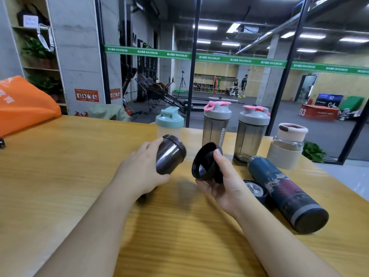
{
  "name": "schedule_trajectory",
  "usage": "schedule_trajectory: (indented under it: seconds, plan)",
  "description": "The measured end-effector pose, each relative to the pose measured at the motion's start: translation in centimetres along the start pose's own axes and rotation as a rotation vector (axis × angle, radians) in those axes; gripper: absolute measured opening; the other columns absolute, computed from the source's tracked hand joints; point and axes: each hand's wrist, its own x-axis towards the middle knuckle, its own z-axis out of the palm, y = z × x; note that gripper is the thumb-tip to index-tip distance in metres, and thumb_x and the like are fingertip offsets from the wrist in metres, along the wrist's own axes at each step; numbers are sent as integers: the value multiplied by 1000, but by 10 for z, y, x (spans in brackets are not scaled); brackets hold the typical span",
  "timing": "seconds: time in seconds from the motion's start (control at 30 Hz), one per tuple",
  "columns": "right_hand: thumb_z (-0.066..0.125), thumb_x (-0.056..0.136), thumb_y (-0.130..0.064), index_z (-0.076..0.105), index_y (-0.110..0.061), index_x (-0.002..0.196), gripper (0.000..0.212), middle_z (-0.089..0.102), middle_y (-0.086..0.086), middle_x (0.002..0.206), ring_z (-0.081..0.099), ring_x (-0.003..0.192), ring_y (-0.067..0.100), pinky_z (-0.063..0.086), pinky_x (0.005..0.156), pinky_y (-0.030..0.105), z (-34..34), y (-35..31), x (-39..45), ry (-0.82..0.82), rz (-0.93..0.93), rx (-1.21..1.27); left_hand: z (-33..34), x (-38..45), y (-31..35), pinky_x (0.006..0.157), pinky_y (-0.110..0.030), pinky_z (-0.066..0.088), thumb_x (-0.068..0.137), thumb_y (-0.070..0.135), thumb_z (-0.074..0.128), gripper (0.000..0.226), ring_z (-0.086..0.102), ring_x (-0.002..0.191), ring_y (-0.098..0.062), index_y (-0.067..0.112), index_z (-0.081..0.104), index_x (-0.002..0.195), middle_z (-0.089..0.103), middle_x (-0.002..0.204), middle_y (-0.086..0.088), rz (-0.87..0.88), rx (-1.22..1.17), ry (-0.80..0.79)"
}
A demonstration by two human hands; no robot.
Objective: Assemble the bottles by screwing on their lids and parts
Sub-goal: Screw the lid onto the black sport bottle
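Observation:
My left hand (142, 169) grips a dark smoky bottle body (169, 154), tilted with its open threaded mouth pointing up and right. My right hand (221, 180) holds a black screw lid (205, 162), its threaded inside turned toward the bottle mouth. A small gap separates lid and bottle above the wooden table (69, 176). To the right of my right hand, a dark blue patterned flask (287, 192) lies on its side. Its black cap (255, 189) with a metal inside rests beside it.
Along the table's far edge stand a pale bottle with a mint lid (169, 121), two grey shakers with pink-trimmed lids (216, 124) (252, 132), and a glass bottle with a beige sleeve (287, 145). An orange bag (24, 104) lies at far left. A glass wall stands behind.

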Motion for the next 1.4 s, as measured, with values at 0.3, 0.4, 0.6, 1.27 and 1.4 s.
schedule_trajectory:
  seconds: [0.3,0.4,0.6,1.27,1.4]
  plan:
    - [56,86,-45,44,-29,128,46,54,0,114,57,106,24,56,81,43,-16,-23,10,122,-356,-307,7,4,0,93,-30,38,68,43,75,98,45,119,-20,28,21,148,42,141,11,331,-58,119]
    - [69,72,-48,40,-30,133,70,55,-2,118,58,107,21,53,89,45,-20,-25,15,96,-412,-426,16,3,-4,85,-36,44,62,44,68,94,52,109,-22,33,25,145,47,137,11,409,-25,158]
    - [71,54,-61,39,-27,134,92,56,-1,122,58,111,19,48,97,46,-35,-23,21,11,-384,-624,32,5,-3,91,-39,44,61,43,72,95,52,117,-22,34,26,143,44,143,5,540,71,193]
    - [70,53,-53,43,-34,128,82,62,-12,115,62,98,-1,50,76,17,-43,-36,0,-140,-472,-846,35,6,0,85,-40,48,63,47,56,83,56,114,-23,29,33,141,52,136,0,660,51,326]
    - [70,55,-49,44,-37,122,74,62,-11,112,63,97,-1,50,74,15,-43,-36,-1,-172,-464,-856,32,4,0,85,-38,48,63,50,54,84,56,114,-22,30,33,142,52,136,3,666,63,291]
